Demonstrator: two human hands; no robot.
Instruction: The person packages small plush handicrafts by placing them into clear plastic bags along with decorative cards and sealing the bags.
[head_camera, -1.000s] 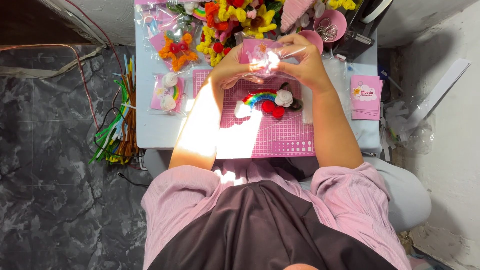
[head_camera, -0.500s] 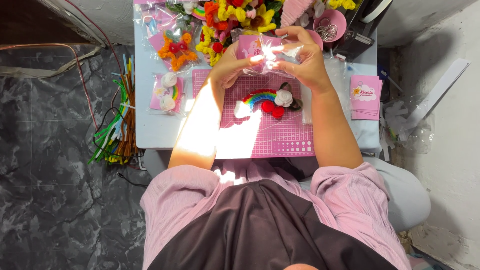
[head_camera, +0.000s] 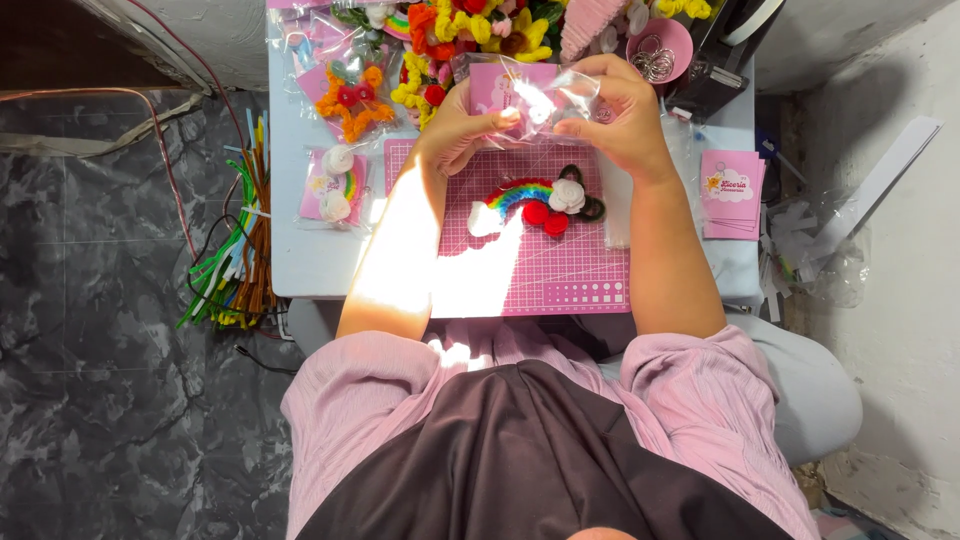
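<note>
Nearest the camera sit the person's lap and pink sleeves, and both forearms run forward from there across the pink cutting mat (head_camera: 560, 275), the left forearm in strong sunlight. On the mat, just nearer than the hands and between the 2 wrists, lies a rainbow pipe-cleaner charm (head_camera: 535, 200) with white puffs and 2 red balls, its long axis running left to right; no finger touches it. Beyond it both hands meet over the far edge of the mat and hold a clear plastic sleeve with a pink card (head_camera: 530, 95) inside it, raised above the table. The left hand (head_camera: 455, 130) pinches the sleeve's left side, thumb closed against the fingers on the film; the right hand (head_camera: 620, 115) curls over its right end, fingers bent and closed on the plastic. The sleeve's long axis runs left to right between the 2 grips, so it spans the gap from hand to hand, and neither hand is clearly nearer. To the left lies a packed rainbow charm (head_camera: 335, 185) on the pale table (head_camera: 300, 270); to the right, pink cards (head_camera: 735, 195). Farthest off are bright pipe-cleaner flowers (head_camera: 460, 35) and a pink bowl (head_camera: 665, 45).
</note>
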